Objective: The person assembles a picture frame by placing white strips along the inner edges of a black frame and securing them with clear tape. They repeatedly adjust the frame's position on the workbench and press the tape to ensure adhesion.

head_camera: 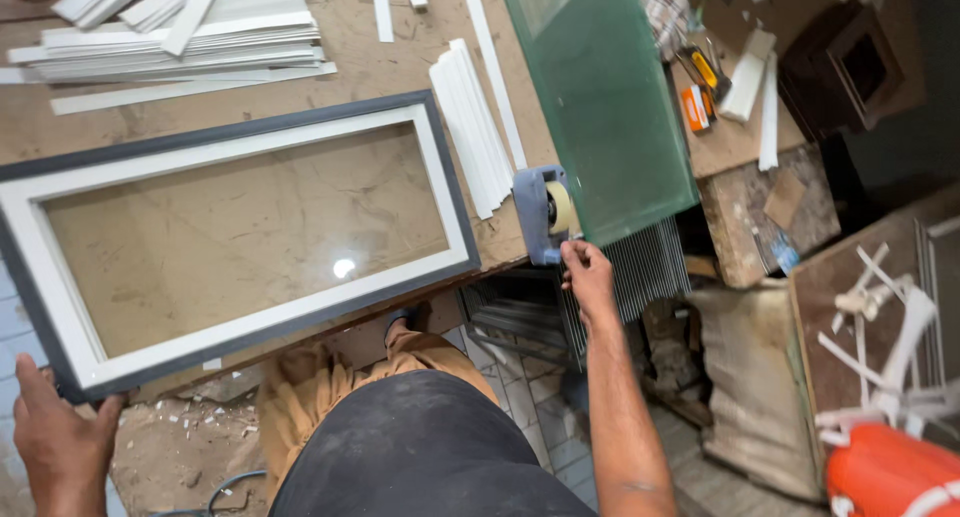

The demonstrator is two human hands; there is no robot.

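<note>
Steadying the frame (240,227) at 8 o'clock, left hand (55,437) gripping its corner, right hand (585,272) closing on tape dispenser (545,212) at 2 o'clock; pulling tape likely next.

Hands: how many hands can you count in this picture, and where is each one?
2. The left hand holds the lower left corner of the picture frame. The right hand touches the tape dispenser at the table edge.
</note>
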